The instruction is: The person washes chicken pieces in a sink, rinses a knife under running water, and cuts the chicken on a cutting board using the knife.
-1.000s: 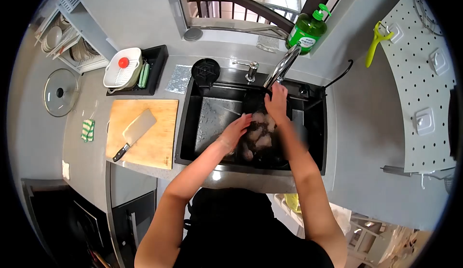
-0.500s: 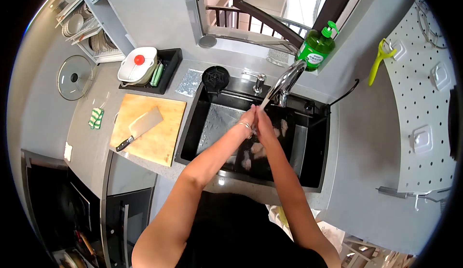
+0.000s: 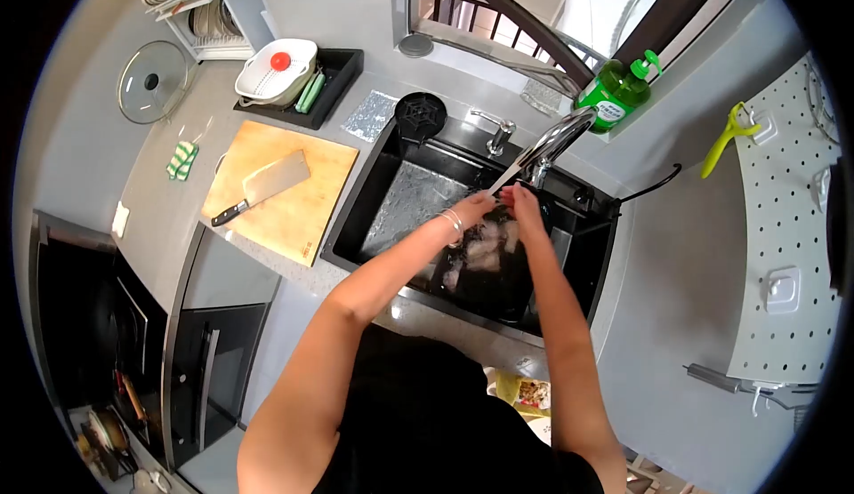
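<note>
My left hand, with bracelets at the wrist, is at the running water below the faucet. Its fingers are stretched out, with nothing visible in them. Just to its right, my right hand is turned inward, fingers loosely bent and apart, no object showing in it. A small gap lies between the two hands. Below them, several pale pieces of raw meat lie in the dark part of the black sink. Water partly blurs the pieces.
On the left counter, a cleaver lies on a wooden cutting board. Behind it, a white colander stands in a black tray. A green soap bottle stands behind the faucet. A yellow-green peeler hangs at right.
My hands, close together under the stream before, have moved apart, the right one shifting rightward. The meat pieces sit differently in the sink. The whole view has shifted with my head.
</note>
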Demonstrator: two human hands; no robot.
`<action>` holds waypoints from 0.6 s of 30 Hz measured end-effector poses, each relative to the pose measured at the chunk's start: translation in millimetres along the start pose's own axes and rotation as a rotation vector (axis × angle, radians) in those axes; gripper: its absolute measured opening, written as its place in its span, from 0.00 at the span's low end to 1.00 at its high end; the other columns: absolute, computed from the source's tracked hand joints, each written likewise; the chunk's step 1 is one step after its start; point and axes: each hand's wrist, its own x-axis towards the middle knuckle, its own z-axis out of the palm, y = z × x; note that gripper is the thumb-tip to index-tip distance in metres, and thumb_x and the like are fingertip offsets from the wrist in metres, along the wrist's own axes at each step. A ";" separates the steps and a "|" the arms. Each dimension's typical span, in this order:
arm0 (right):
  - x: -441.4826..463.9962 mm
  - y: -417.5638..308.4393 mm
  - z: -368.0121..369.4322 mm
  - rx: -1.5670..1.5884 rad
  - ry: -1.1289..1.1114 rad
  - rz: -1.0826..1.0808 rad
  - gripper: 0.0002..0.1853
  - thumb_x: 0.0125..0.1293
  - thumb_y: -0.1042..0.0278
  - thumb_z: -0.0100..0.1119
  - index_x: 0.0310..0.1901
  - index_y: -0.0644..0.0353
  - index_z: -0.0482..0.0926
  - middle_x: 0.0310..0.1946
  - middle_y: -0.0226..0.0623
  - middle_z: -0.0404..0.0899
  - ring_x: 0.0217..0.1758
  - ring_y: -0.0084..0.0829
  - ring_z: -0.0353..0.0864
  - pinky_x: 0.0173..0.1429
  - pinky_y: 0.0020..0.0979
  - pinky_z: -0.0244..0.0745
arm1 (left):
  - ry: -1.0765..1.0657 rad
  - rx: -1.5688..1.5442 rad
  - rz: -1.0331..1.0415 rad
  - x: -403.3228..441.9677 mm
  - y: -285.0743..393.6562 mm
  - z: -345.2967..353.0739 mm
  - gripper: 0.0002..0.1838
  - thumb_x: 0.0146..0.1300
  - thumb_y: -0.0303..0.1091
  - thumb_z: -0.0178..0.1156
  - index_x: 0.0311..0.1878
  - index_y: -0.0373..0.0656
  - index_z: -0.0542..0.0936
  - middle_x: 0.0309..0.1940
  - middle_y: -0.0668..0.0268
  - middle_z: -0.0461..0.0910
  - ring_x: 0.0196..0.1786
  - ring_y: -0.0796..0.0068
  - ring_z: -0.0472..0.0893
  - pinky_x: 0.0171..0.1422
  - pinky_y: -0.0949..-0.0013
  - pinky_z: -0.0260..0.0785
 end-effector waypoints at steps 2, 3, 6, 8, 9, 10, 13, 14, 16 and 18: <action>20.6 8.3 -14.7 -0.177 -0.067 -0.158 0.15 0.71 0.60 0.47 0.41 0.61 0.81 0.34 0.29 0.82 0.36 0.22 0.78 0.41 0.27 0.70 | 0.180 0.096 -0.005 -12.5 -6.3 -17.5 0.20 0.66 0.36 0.55 0.60 0.42 0.74 0.50 0.66 0.78 0.52 0.78 0.73 0.57 0.73 0.65; 31.3 8.7 -19.2 -0.248 -0.069 -0.198 0.14 0.70 0.63 0.48 0.40 0.62 0.82 0.34 0.29 0.82 0.36 0.23 0.78 0.40 0.27 0.70 | 0.276 0.146 -0.005 -18.5 -10.3 -27.6 0.20 0.65 0.33 0.56 0.60 0.42 0.74 0.49 0.65 0.79 0.50 0.78 0.74 0.55 0.72 0.67; 51.1 -10.7 -23.1 -0.477 -0.084 -0.280 0.14 0.68 0.61 0.52 0.45 0.60 0.83 0.39 0.28 0.83 0.42 0.25 0.78 0.44 0.27 0.69 | 0.343 0.264 -0.096 -41.0 -34.1 -69.4 0.21 0.61 0.30 0.59 0.59 0.41 0.76 0.48 0.63 0.81 0.49 0.77 0.77 0.56 0.72 0.68; 65.2 -15.8 -18.9 -0.229 -0.114 -0.027 0.17 0.66 0.56 0.54 0.51 0.56 0.80 0.48 0.27 0.80 0.53 0.22 0.73 0.54 0.32 0.64 | 0.357 0.273 -0.114 -68.2 -37.2 -86.1 0.17 0.62 0.30 0.60 0.54 0.42 0.79 0.43 0.69 0.81 0.46 0.79 0.76 0.54 0.75 0.67; 63.2 -18.0 -14.5 -0.121 -0.115 0.026 0.18 0.67 0.56 0.53 0.53 0.56 0.78 0.51 0.28 0.79 0.56 0.24 0.73 0.57 0.32 0.64 | 0.373 0.300 -0.106 -81.3 -36.9 -93.3 0.16 0.61 0.30 0.60 0.53 0.42 0.79 0.42 0.69 0.81 0.45 0.80 0.76 0.53 0.75 0.67; 47.7 -27.0 -9.2 0.026 -0.125 0.053 0.19 0.68 0.57 0.51 0.56 0.55 0.75 0.54 0.29 0.78 0.58 0.26 0.73 0.58 0.32 0.65 | 0.382 0.327 -0.098 -95.3 -36.0 -99.8 0.16 0.61 0.29 0.60 0.53 0.42 0.80 0.41 0.70 0.81 0.44 0.80 0.76 0.52 0.75 0.67; 9.7 -21.6 -6.7 0.452 -0.352 0.085 0.15 0.69 0.60 0.50 0.53 0.56 0.75 0.48 0.32 0.80 0.54 0.27 0.76 0.57 0.30 0.68 | 0.390 0.361 -0.054 -135.5 -23.4 -113.2 0.16 0.60 0.28 0.59 0.52 0.40 0.80 0.41 0.69 0.81 0.45 0.80 0.76 0.52 0.75 0.68; 21.5 14.3 -8.8 0.267 -0.341 0.024 0.14 0.67 0.61 0.53 0.48 0.59 0.78 0.44 0.32 0.81 0.50 0.27 0.77 0.56 0.30 0.68 | 0.394 0.375 -0.026 -144.4 -23.5 -121.3 0.16 0.60 0.28 0.60 0.52 0.40 0.80 0.42 0.69 0.81 0.45 0.79 0.76 0.53 0.74 0.68; 27.0 92.8 -20.0 -0.767 -0.264 -0.548 0.13 0.62 0.64 0.58 0.44 0.63 0.80 0.42 0.39 0.81 0.47 0.33 0.78 0.57 0.32 0.69 | 0.465 0.452 -0.055 -163.4 -19.1 -134.4 0.15 0.59 0.32 0.61 0.50 0.40 0.81 0.45 0.63 0.81 0.48 0.72 0.78 0.56 0.71 0.68; -51.2 50.2 4.0 -0.795 -0.247 -0.485 0.16 0.60 0.62 0.59 0.47 0.61 0.78 0.42 0.44 0.78 0.48 0.41 0.77 0.56 0.39 0.71 | 0.478 1.004 0.106 -180.1 -15.7 -161.4 0.19 0.55 0.37 0.63 0.51 0.45 0.81 0.46 0.57 0.80 0.51 0.62 0.78 0.59 0.66 0.68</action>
